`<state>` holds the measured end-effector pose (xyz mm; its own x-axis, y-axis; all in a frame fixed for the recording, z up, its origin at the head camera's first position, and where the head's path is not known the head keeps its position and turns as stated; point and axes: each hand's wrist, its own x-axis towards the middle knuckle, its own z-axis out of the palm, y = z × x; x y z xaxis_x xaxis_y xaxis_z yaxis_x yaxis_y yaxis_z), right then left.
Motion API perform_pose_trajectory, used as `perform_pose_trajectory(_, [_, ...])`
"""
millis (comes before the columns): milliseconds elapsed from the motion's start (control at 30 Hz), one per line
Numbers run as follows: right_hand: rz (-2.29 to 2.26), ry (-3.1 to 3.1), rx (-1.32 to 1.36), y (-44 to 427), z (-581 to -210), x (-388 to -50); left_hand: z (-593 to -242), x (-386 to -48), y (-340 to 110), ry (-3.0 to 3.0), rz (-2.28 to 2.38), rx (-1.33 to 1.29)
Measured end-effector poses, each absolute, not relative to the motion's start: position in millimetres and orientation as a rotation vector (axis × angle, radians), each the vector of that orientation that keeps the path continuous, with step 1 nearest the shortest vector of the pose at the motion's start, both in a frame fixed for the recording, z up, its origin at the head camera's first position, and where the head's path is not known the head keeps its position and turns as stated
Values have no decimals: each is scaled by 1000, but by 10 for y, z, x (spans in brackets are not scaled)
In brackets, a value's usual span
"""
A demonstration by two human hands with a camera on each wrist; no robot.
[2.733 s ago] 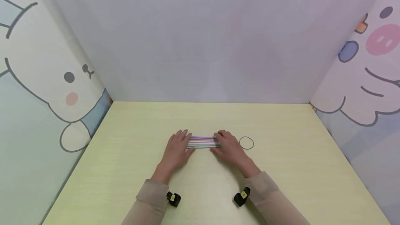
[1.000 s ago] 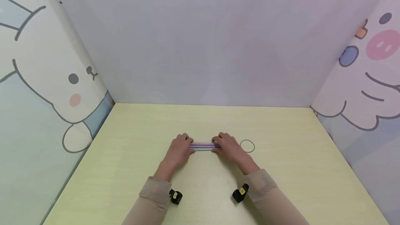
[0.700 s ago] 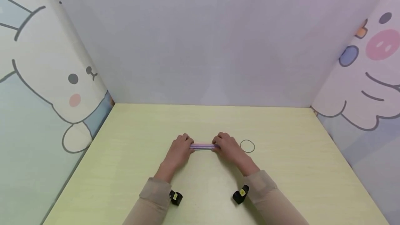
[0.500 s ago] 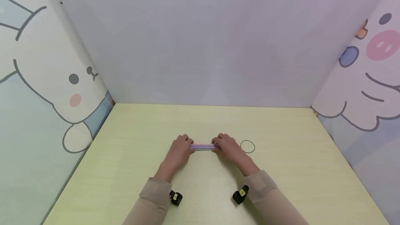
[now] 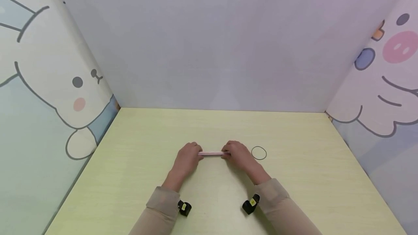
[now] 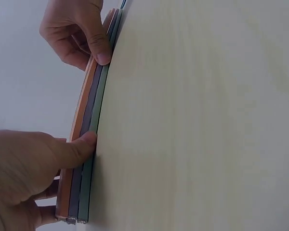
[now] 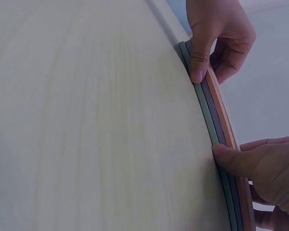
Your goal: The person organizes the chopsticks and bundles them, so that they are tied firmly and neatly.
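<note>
A narrow bundle of several thin sticks (image 5: 212,153) lies crosswise between the two hands, pink on top in the head view. The left hand (image 5: 187,160) grips its left part, thumb on the near side and fingers curled over the far side. The right hand (image 5: 240,156) pinches the right part the same way. In the left wrist view the sticks (image 6: 89,103) show green, dark and orange side by side, held tightly together. The right wrist view shows the same colours on the bundle (image 7: 214,108). The fingertips behind the bundle are partly hidden.
A thin dark ring (image 5: 259,153) lies on the pale wooden table (image 5: 294,177) just right of the right hand. A grey wall (image 5: 215,46) stands behind, with cartoon-printed panels on both sides.
The hands have curled from flat over spread-out sticks to gripping them, and the row has narrowed into a tight bundle. Its visible top has turned from purple to pink since half a second ago.
</note>
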<state>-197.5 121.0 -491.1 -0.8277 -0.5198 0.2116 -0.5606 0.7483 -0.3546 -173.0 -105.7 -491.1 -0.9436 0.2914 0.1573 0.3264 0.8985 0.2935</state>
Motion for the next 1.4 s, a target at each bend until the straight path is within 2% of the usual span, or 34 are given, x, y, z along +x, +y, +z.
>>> perform_pose_trajectory(333, [606, -2873, 772, 1176, -4877, -1966, -4886, -1713, -1063, -2896, -534, -461])
perform_pose_trajectory(667, [504, -2889, 879, 1182, -4880, -1964, -4879, -1689, -1012, -2892, -390, -533])
perform_pose_trajectory(1067, [547, -2871, 779, 1145, -4867, -1950, -4904, -1687, -979, -2843, -379, -450])
perform_pose_trajectory(1400, [510, -2857, 803, 1129, -4898, -1938, -4907, -1697, -981, -2831, -375, -453])
